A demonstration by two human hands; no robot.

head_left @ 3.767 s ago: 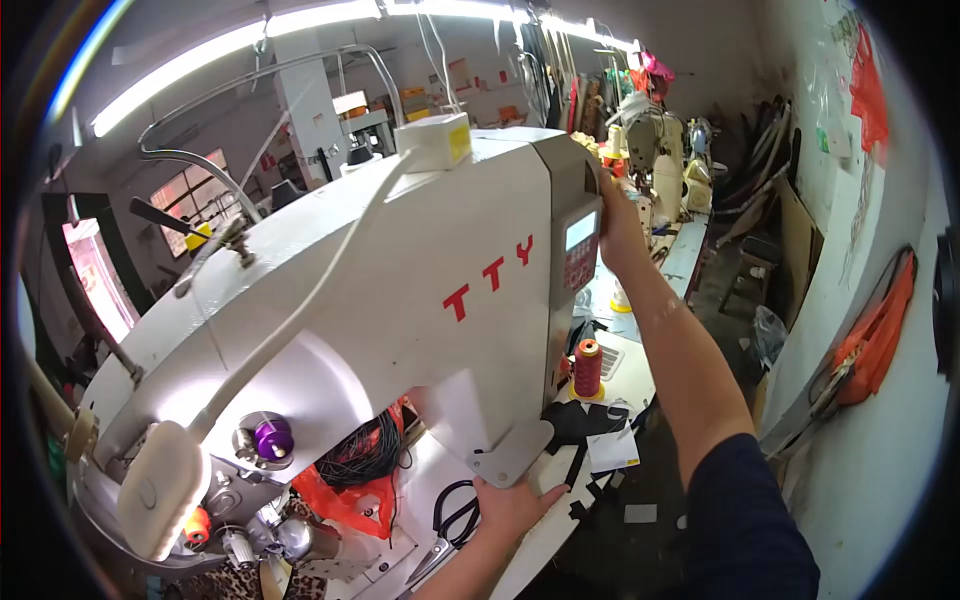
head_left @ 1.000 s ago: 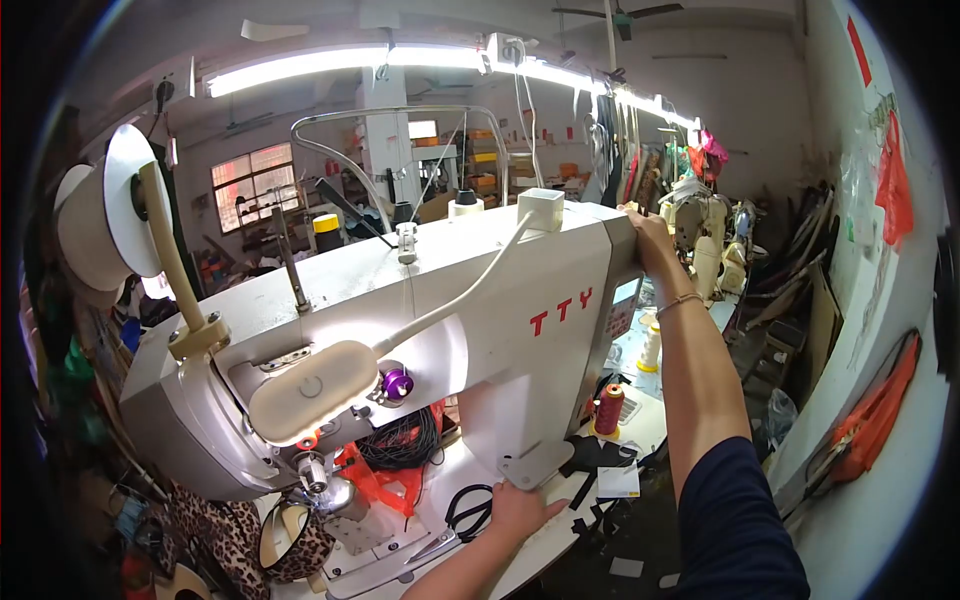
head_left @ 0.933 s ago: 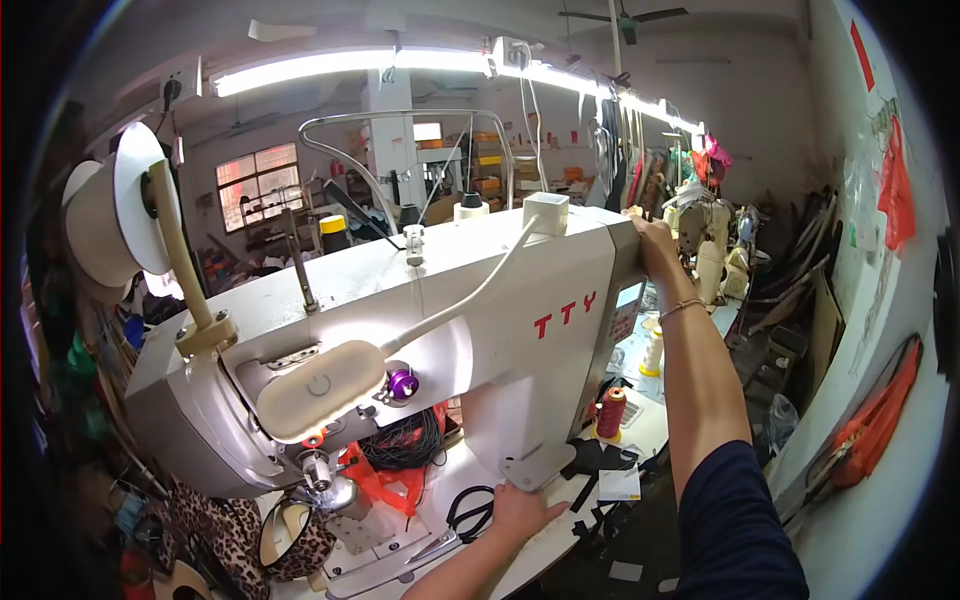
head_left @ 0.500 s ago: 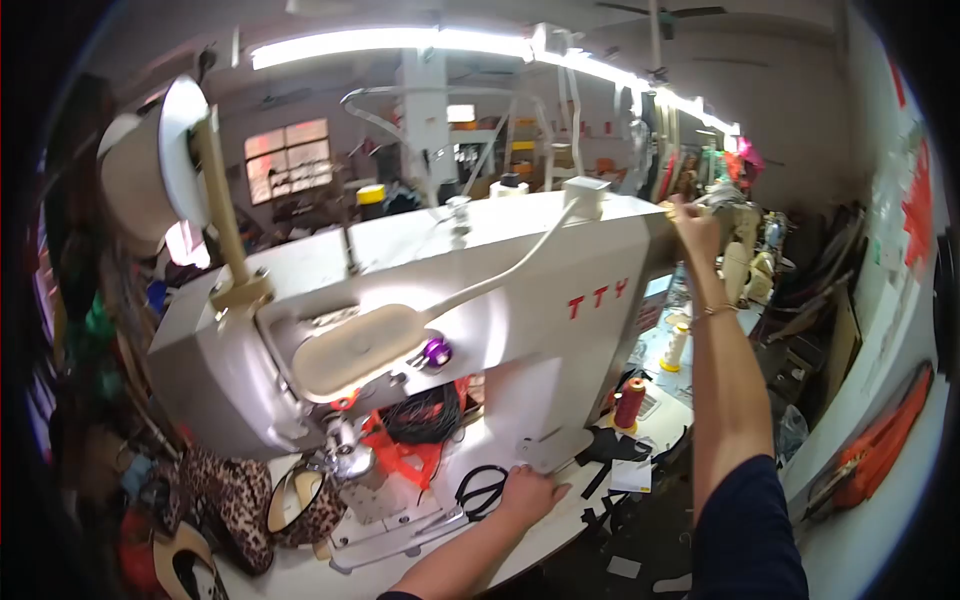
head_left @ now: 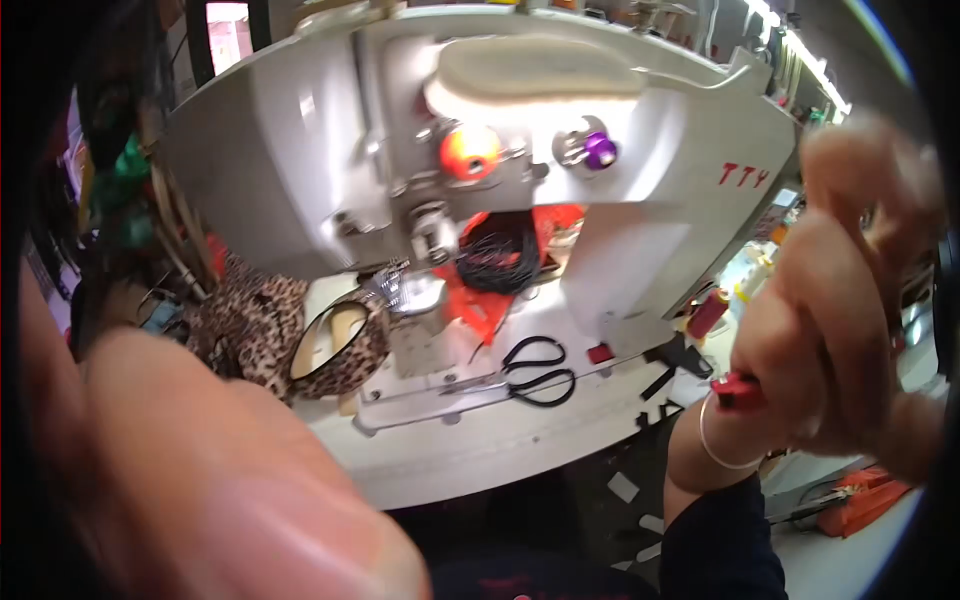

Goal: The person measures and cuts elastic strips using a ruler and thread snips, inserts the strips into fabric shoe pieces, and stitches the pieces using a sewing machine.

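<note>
Head view: The right hand, loosely curled, and the left hand, blurred up close, hang before a sewing machine on the worktable; whether either grasps anything cannot be told. The machine looks heavy, rigid, best held by its column.

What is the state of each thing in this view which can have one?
Lamp: lit
Ceiling light: lit
Scissors: lying, blade opening unclear
Black cord: coiled
Sewing machine: standing, running or stopped unclear
Red spool: wound with thread
Left hand: close to camera, blurred, grip unclear
Right hand: raised, partly curled, grip unclear
</note>
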